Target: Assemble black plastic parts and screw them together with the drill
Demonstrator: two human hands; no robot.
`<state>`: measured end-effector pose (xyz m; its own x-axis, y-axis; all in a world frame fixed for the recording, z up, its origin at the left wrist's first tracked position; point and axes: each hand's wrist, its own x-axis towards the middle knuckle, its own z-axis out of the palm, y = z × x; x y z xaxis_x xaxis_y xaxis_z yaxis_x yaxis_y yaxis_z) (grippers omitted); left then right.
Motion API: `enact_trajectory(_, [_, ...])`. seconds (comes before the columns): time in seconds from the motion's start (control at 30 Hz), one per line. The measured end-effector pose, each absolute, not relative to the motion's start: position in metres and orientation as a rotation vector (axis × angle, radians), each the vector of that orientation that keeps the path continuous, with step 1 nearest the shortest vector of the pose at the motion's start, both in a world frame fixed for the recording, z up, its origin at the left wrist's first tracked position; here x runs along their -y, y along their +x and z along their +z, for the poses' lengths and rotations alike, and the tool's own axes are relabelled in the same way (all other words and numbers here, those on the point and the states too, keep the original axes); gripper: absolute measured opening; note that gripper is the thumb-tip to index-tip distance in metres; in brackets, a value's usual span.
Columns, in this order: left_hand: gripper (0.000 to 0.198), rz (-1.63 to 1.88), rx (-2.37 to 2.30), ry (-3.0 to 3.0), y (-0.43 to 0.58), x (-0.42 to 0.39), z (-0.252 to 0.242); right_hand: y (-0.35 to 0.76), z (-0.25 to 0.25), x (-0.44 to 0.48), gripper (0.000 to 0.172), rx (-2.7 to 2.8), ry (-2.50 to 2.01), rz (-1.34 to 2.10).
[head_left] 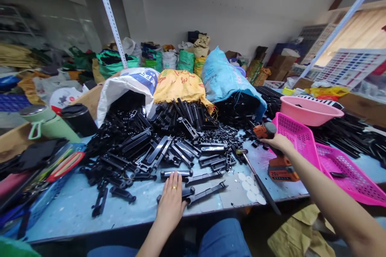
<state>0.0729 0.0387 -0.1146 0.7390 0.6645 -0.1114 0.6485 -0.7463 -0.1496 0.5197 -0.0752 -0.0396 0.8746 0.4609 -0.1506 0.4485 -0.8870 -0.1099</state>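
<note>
My left hand (171, 198) lies on black plastic parts (176, 173) near the table's front edge, fingers stretched forward and a ring on one of them. To the right, my right hand (279, 142) is wrapped round the orange and black cordless drill (283, 168), whose battery base is low, close to the tabletop. Two long black parts (208, 192) lie just right of my left hand. A hammer-like tool (259, 180) with a dark handle rests between the hands. White round pieces (251, 188) lie beside it.
Behind the hands is a heap of black parts (132, 144), spilling from white (129, 78), yellow (179, 86) and blue (226, 76) sacks. Pink baskets (297, 134) and a pink basin (310, 110) stand right. A green cup (48, 122), black cup (79, 120) and red-handled scissors (66, 166) are left.
</note>
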Motion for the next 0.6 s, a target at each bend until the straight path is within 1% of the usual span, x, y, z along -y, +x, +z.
enact_trajectory(0.1, [0.069, 0.348, 1.097, -2.842, 0.074, -0.036, -0.106, 0.503, -0.034, 0.078, 0.062, 0.691, -3.056, 0.250])
enact_trajectory(0.23, [0.069, 0.359, 1.099, -2.848, 0.076, -0.036, -0.102, 0.483, -0.029, 0.077, 0.060, 0.684, -3.107, 0.160])
enact_trajectory(0.33, [0.069, 0.308, 1.108, -2.870, 0.077, -0.037, -0.104, 0.479, -0.035, 0.072, 0.056, 0.727, -3.073, 0.114])
enact_trajectory(0.5, [0.069, 0.213, 1.097, -2.911, 0.076, -0.037, -0.107, 0.484, -0.054, 0.059, 0.034, 0.735, -2.768, 0.448])
enact_trajectory(0.6, [0.069, 0.276, 1.115, -2.899, 0.074, -0.035, -0.105, 0.484, -0.057, 0.053, 0.028, 0.731, -2.707, 0.505])
